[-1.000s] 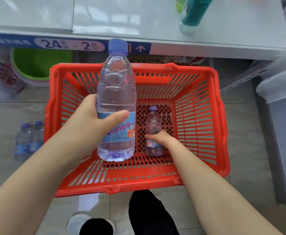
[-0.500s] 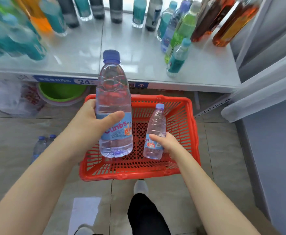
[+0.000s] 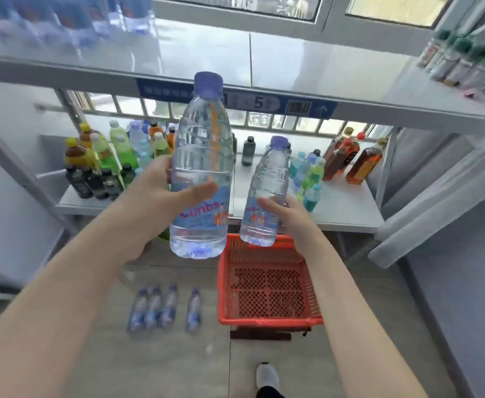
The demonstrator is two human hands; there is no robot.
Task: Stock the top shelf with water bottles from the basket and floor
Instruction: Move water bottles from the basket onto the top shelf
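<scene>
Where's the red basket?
In the head view the red basket sits on the floor right of centre, under the right hand, four water bottles to its left.

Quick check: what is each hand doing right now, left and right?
Left hand: grips the large water bottle, held upright.
Right hand: grips the small water bottle near its base.

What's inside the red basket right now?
Only bare mesh floor shows inside the red basket; no bottles visible. Its far end is covered by the small bottle and the right hand gripping it.
</scene>
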